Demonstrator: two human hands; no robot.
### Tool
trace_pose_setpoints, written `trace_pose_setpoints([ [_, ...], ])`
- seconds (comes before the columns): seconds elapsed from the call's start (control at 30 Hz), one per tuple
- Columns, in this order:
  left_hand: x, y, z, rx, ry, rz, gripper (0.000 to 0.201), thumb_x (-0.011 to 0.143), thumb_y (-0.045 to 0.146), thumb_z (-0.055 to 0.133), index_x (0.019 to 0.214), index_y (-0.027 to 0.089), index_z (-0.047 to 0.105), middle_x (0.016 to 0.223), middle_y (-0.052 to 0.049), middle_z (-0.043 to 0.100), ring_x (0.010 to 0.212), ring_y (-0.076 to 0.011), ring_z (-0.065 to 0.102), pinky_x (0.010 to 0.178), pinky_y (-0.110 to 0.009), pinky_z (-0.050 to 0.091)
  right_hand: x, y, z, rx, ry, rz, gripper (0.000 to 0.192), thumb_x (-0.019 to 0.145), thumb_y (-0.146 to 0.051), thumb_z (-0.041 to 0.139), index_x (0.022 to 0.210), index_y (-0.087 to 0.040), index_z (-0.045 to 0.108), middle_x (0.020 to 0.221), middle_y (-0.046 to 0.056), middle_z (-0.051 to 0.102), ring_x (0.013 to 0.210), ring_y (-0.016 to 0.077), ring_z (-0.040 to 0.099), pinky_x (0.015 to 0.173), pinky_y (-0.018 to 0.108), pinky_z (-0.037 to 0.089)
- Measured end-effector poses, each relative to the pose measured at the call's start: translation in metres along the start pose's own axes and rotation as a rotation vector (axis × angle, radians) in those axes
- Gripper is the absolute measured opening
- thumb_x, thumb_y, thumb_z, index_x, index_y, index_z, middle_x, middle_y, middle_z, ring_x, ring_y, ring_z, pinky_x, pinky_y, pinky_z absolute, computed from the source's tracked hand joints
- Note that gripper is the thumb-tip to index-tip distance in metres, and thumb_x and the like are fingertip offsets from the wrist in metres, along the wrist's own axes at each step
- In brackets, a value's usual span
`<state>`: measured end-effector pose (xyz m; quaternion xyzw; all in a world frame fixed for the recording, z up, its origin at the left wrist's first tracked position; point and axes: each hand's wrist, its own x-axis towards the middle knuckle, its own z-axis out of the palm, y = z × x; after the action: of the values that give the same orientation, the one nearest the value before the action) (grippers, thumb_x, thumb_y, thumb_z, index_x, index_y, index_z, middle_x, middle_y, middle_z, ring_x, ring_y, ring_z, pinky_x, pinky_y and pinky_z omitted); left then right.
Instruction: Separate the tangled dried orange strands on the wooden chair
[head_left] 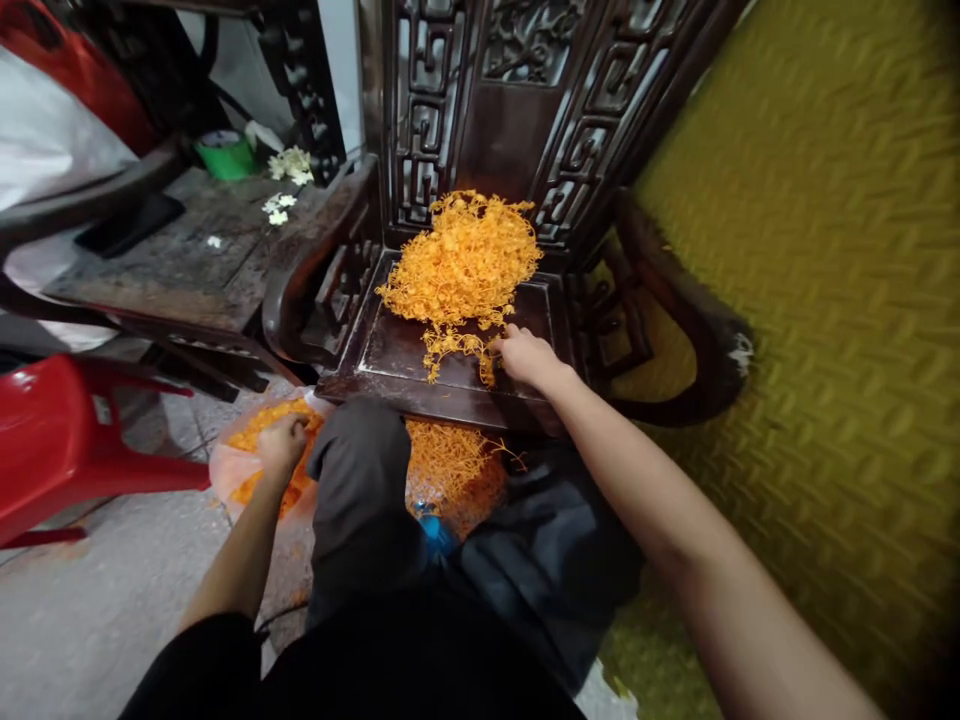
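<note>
A heap of orange, branching, flower-like pieces (pixel 472 255) lies on the seat of a dark carved wooden chair (pixel 375 350). At the heap's front right edge, my right hand (pixel 525 358) has its fingers curled closed on a loose orange sprig (pixel 486 368). My left hand (pixel 281 445) is down beside my left knee, closed, above a pinkish plastic bag (pixel 229 465) with small orange pieces in it. What those fingers hold, if anything, is hidden. Between my legs, under the seat's front edge, is a pile of thin orange stems (pixel 446 460).
To the left, a wooden armchair (pixel 187 260) bears a green tape roll (pixel 226 154), pale flower pieces (pixel 291 165) and a dark flat object (pixel 129 226). A red plastic stool (pixel 45 440) stands at far left. A yellow-green textured surface (pixel 825 300) fills the right side. Something blue (pixel 436 532) lies below the stems.
</note>
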<state>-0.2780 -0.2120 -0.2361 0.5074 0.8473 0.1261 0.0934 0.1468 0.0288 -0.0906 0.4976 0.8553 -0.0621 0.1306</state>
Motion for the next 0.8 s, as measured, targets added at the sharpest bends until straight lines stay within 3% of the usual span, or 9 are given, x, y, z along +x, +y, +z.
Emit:
trace_pose_setpoints([
  [0.1, 0.003, -0.005, -0.011, 0.032, 0.008, 0.001, 0.039, 0.086, 0.019, 0.047, 0.115, 0.013, 0.071, 0.124, -0.012, 0.072, 0.114, -0.0275, 0.068, 0.101, -0.038, 0.051, 0.025, -0.007, 0.005, 0.028, 0.135, 0.002, 0.036, 0.087, -0.014, 0.056, 0.121, -0.015, 0.067, 0.132, 0.02, 0.057, 0.123, 0.0364, 0.053, 0.094, 0.047, 0.048],
  [0.2, -0.001, 0.001, -0.025, 0.074, 0.011, -0.01, 0.034, 0.088, 0.023, 0.048, 0.109, 0.014, 0.073, 0.117, -0.013, 0.074, 0.108, -0.0288, 0.069, 0.098, -0.039, 0.052, 0.037, -0.018, 0.011, 0.112, 0.37, -0.079, 0.047, 0.093, -0.022, 0.052, 0.139, -0.012, 0.053, 0.142, 0.021, 0.053, 0.128, 0.0343, 0.047, 0.102, 0.047, 0.041],
  [0.3, -0.013, 0.029, -0.052, 0.035, 0.23, 0.003, 0.03, 0.093, 0.028, 0.046, 0.102, 0.018, 0.072, 0.106, -0.01, 0.076, 0.097, -0.0263, 0.071, 0.091, -0.038, 0.054, 0.043, -0.029, 0.015, 0.145, 0.413, -0.251, 0.053, 0.095, -0.027, 0.054, 0.145, -0.011, 0.05, 0.137, 0.02, 0.059, 0.125, 0.0333, 0.05, 0.104, 0.046, 0.037],
  [0.43, -0.023, 0.12, -0.115, -0.152, 0.557, 0.38, 0.019, 0.091, 0.02, 0.051, 0.093, 0.019, 0.07, 0.094, -0.007, 0.075, 0.09, -0.0206, 0.07, 0.087, -0.032, 0.054, 0.05, -0.034, 0.002, 0.184, 0.297, -0.228, 0.029, 0.096, -0.02, 0.048, 0.105, -0.012, 0.074, 0.105, 0.015, 0.069, 0.094, 0.0258, 0.062, 0.086, 0.037, 0.04],
  [0.5, -0.018, 0.182, -0.147, -0.173, 0.484, 0.556, 0.022, 0.093, 0.02, 0.051, 0.104, 0.02, 0.069, 0.103, -0.007, 0.074, 0.098, -0.0207, 0.069, 0.093, -0.034, 0.052, 0.048, -0.032, -0.013, 0.242, 0.37, -0.225, 0.032, 0.099, -0.025, 0.047, 0.099, -0.014, 0.077, 0.104, 0.013, 0.068, 0.085, 0.0225, 0.061, 0.077, 0.034, 0.039],
  [0.57, -0.005, 0.246, -0.168, -0.105, 0.267, 0.737, 0.029, 0.095, 0.025, 0.054, 0.121, 0.021, 0.065, 0.119, -0.007, 0.072, 0.112, -0.0231, 0.066, 0.101, -0.037, 0.048, 0.038, -0.028, -0.031, 0.326, 0.474, -0.261, 0.033, 0.1, -0.031, 0.048, 0.101, -0.017, 0.078, 0.102, 0.011, 0.066, 0.084, 0.0211, 0.059, 0.073, 0.032, 0.039],
  [0.67, 0.026, 0.321, -0.171, -0.008, 0.116, 0.953, 0.053, 0.091, 0.034, 0.062, 0.14, 0.017, 0.054, 0.145, -0.015, 0.058, 0.134, -0.0311, 0.052, 0.11, -0.044, 0.041, 0.012, -0.018, -0.054, 0.486, 0.62, -0.369, 0.031, 0.101, -0.03, 0.051, 0.101, -0.015, 0.078, 0.093, 0.009, 0.063, 0.086, 0.0199, 0.058, 0.077, 0.031, 0.04],
  [0.73, 0.049, 0.352, -0.16, 0.039, 0.063, 1.011, 0.046, 0.092, 0.029, 0.059, 0.136, 0.017, 0.057, 0.135, -0.014, 0.065, 0.126, -0.0306, 0.058, 0.108, -0.046, 0.04, -0.007, -0.006, -0.063, 0.54, 0.67, -0.405, 0.031, 0.1, -0.029, 0.052, 0.1, -0.015, 0.079, 0.086, 0.007, 0.061, 0.083, 0.019, 0.057, 0.077, 0.03, 0.041],
  [0.8, 0.068, 0.366, -0.146, 0.09, 0.022, 1.013, 0.034, 0.09, 0.02, 0.056, 0.123, 0.018, 0.065, 0.115, -0.011, 0.073, 0.11, -0.028, 0.066, 0.102, -0.044, 0.042, -0.023, 0.008, -0.067, 0.478, 0.675, -0.326, 0.029, 0.099, -0.029, 0.053, 0.098, -0.017, 0.079, 0.085, 0.006, 0.061, 0.078, 0.0184, 0.055, 0.072, 0.031, 0.039],
])
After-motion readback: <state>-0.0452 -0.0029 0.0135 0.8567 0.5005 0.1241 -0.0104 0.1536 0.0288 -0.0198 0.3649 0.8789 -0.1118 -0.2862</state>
